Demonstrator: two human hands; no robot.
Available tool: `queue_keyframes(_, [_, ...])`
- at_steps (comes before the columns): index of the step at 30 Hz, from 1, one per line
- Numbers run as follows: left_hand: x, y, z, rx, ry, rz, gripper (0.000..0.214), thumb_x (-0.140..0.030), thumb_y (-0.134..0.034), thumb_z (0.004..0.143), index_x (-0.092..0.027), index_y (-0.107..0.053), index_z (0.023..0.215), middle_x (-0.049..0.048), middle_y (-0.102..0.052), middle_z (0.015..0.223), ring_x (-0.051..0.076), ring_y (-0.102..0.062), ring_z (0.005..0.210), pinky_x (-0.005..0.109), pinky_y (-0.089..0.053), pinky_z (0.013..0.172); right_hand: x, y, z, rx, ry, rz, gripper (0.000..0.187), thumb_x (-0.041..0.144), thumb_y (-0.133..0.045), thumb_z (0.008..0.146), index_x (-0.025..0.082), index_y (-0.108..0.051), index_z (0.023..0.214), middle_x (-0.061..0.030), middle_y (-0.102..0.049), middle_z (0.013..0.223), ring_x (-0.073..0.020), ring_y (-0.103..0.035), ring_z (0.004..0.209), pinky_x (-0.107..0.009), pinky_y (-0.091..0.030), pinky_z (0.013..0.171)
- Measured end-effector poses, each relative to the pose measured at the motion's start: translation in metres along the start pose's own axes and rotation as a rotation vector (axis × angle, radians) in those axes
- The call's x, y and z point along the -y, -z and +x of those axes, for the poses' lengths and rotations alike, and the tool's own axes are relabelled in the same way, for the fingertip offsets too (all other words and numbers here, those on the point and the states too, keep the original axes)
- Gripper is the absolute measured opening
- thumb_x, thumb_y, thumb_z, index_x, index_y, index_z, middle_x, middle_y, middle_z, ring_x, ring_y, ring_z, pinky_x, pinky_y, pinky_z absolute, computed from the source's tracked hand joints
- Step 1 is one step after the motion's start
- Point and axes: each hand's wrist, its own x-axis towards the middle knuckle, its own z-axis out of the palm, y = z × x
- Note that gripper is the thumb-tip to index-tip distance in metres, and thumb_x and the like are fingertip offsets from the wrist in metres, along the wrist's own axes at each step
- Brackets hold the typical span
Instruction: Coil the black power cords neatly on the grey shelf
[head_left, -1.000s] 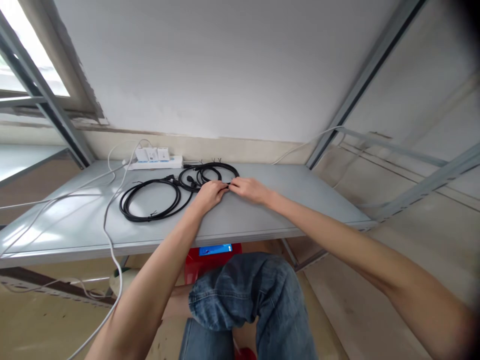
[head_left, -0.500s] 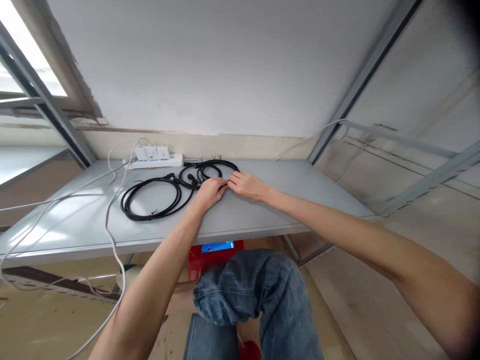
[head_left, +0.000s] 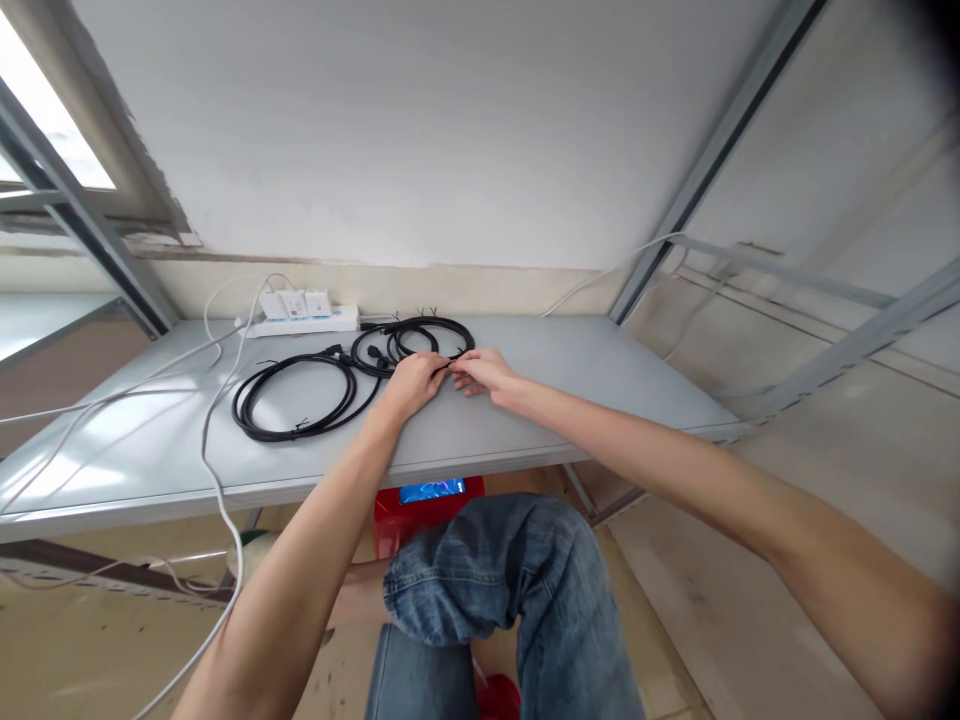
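Two black cable bundles lie on a grey metal shelf (head_left: pixel 540 420). The left one is a wide black cable coil (head_left: pixel 241 408) with small ties sticking out. The other black cable coil (head_left: pixel 459 328) lies by the wall, with plug ends inside its loops. At that coil's near edge, my left hand (head_left: pixel 414 384) is closed on the black cable, its fingertips partly hidden. My right hand (head_left: pixel 484 372) touches the same spot. Its thumb and forefinger pinch a thin dark strand that looks like a tie, while the other fingers curl loosely below.
A white power strip (head_left: pixel 315 320) with several white adapters stands against the wall. White cords (head_left: pixel 212 455) hang over the shelf's front left. Metal posts (head_left: pixel 720 150) rise at both sides. Below the front edge are a red stool (head_left: pixel 390 525) with a lit phone (head_left: pixel 431 491) on it and my knees.
My right hand has turned, and its lower fingers have loosened and spread a little. The left hand stays at the coil. The whole view has shifted slightly.
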Motion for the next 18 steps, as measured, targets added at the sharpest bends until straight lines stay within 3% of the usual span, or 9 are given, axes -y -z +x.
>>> queue_keyframes(4, [0.001, -0.002, -0.001, -0.017, 0.001, -0.014, 0.026, -0.026, -0.056, 0.106, -0.019, -0.081, 0.104, 0.0106, -0.076, 0.093, 0.025, -0.071, 0.095, 0.033, -0.051, 0.087, -0.004, 0.031, 0.006, 0.215, 0.293, -0.244, 0.016, 0.020, -0.060, 0.104, 0.017, -0.069, 0.091, -0.0066, -0.075, 0.084, -0.0150, -0.069, 0.066, -0.024, -0.048, 0.051])
queue_keyframes(6, [0.003, -0.003, -0.001, -0.030, 0.002, -0.012, 0.024, -0.028, -0.058, 0.106, -0.019, -0.081, 0.109, 0.0106, -0.077, 0.096, 0.025, -0.072, 0.097, 0.033, -0.051, 0.087, -0.007, 0.047, 0.010, 0.143, 0.531, -0.456, 0.014, 0.017, -0.058, 0.102, 0.017, -0.073, 0.101, -0.0057, -0.076, 0.089, -0.0158, -0.070, 0.071, -0.025, -0.052, 0.061])
queue_keyframes(9, [0.004, -0.005, -0.001, -0.033, 0.002, 0.008, 0.024, -0.027, -0.059, 0.106, -0.019, -0.080, 0.113, 0.0104, -0.078, 0.099, 0.026, -0.072, 0.097, 0.033, -0.051, 0.087, -0.009, 0.063, 0.013, 0.003, 0.985, -0.835, 0.026, 0.013, -0.055, 0.103, 0.020, -0.073, 0.121, -0.0090, -0.077, 0.114, -0.0192, -0.072, 0.094, -0.029, -0.053, 0.078])
queue_keyframes(11, [0.004, -0.005, -0.001, -0.028, -0.006, 0.020, 0.024, -0.027, -0.059, 0.106, -0.017, -0.080, 0.111, 0.0104, -0.078, 0.097, 0.026, -0.072, 0.096, 0.034, -0.051, 0.086, -0.009, 0.066, 0.016, 0.031, 1.239, -1.088, 0.034, 0.012, -0.047, 0.107, 0.022, -0.071, 0.128, -0.0115, -0.074, 0.126, -0.0207, -0.070, 0.105, -0.029, -0.051, 0.079])
queue_keyframes(14, [0.004, -0.004, -0.001, -0.026, -0.015, 0.025, 0.025, -0.025, -0.057, 0.107, -0.016, -0.079, 0.104, 0.0110, -0.077, 0.095, 0.026, -0.072, 0.095, 0.034, -0.051, 0.085, -0.004, 0.064, 0.025, 0.135, 1.536, -1.363, 0.036, 0.013, -0.038, 0.111, 0.021, -0.072, 0.122, -0.0125, -0.074, 0.123, -0.0204, -0.068, 0.106, -0.030, -0.051, 0.078])
queue_keyframes(18, [0.002, -0.003, -0.001, -0.035, -0.021, 0.015, 0.025, -0.026, -0.056, 0.107, -0.017, -0.079, 0.101, 0.0108, -0.077, 0.095, 0.026, -0.071, 0.094, 0.034, -0.051, 0.086, 0.005, 0.062, 0.042, 0.157, 1.778, -1.466, 0.036, 0.016, -0.036, 0.115, 0.020, -0.072, 0.112, -0.0128, -0.072, 0.124, -0.0210, -0.066, 0.114, -0.036, -0.054, 0.090])
